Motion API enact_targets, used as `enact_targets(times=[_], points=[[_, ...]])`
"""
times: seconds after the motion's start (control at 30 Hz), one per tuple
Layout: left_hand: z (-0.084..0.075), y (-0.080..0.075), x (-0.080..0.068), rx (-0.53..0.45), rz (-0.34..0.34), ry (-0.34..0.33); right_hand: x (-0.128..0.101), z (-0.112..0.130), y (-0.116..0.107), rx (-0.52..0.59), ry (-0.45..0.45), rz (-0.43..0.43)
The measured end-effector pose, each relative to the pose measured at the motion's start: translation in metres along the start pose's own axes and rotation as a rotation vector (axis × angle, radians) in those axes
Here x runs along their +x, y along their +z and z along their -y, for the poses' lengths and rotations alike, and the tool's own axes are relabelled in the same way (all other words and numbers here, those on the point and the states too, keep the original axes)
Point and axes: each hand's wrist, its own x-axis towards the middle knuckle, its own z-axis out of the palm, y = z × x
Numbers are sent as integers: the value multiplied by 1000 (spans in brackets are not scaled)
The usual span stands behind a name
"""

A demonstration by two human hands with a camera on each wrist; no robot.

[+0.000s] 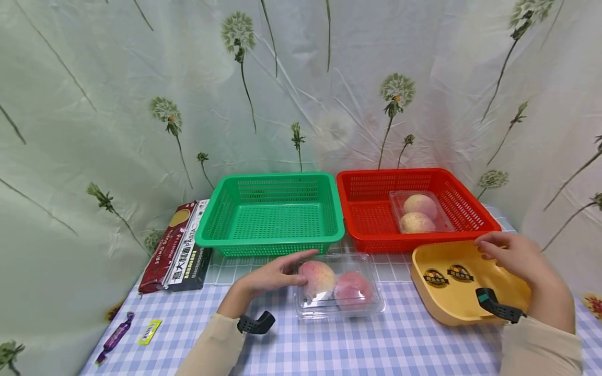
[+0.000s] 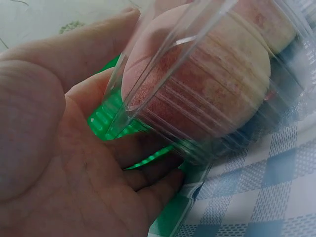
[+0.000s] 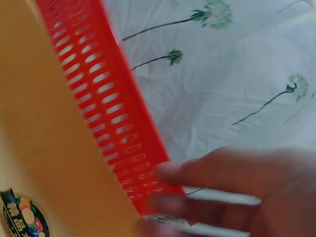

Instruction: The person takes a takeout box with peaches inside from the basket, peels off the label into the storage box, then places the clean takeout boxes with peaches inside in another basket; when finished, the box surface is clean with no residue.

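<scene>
A clear plastic box (image 1: 338,292) with two peaches (image 1: 319,278) lies on the checked cloth in front of the green basket (image 1: 268,241). My left hand (image 1: 277,274) touches the box's left end, fingers fairly straight; the left wrist view shows the box (image 2: 222,74) lying against the palm and fingers (image 2: 158,187). My right hand (image 1: 505,253) rests on the far rim of a yellow tray (image 1: 451,297), just in front of the red basket (image 1: 418,239). In the blurred right wrist view its fingers (image 3: 212,170) reach along the red basket wall (image 3: 108,113).
A second clear box of peaches (image 1: 420,211) lies inside the red basket. A dark pasta package (image 1: 176,248) lies left of the green basket. Two small sweets (image 1: 115,337) (image 1: 149,331) lie near the front left. A flowered curtain hangs behind.
</scene>
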Motion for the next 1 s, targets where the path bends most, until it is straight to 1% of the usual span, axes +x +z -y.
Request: enact_targets(times=[0.07,0.1,0.17,0.23,0.3,0.37,0.43,0.57,0.63,0.7,0.77,1.0], points=[[-1,1,1,4,-2,12,-1,2,-1,59,23,-95],[-2,1,1,5,-6,13,-1,3,0,70,30,-155],[-4,3,1,18,-22,6,1,4,5,74,48,-294],[-8,5,2,29,-42,-12,4,3,11,67,56,-410],[-13,7,3,41,-61,-30,9,2,16,82,58,-478],[-19,10,3,46,-79,-44,13,0,20,128,56,-479],[-24,12,3,30,-90,-58,16,-2,23,173,59,-445],[-32,15,4,-59,-132,-114,19,-6,27,278,118,-328],[-34,17,5,-107,-160,-142,20,-8,28,317,144,-296],[-36,18,5,-144,-178,-164,20,-10,29,348,153,-286],[-36,19,6,-178,-167,-172,21,-12,30,362,154,-283],[-30,22,8,-294,-89,-173,23,-14,34,381,123,-279]])
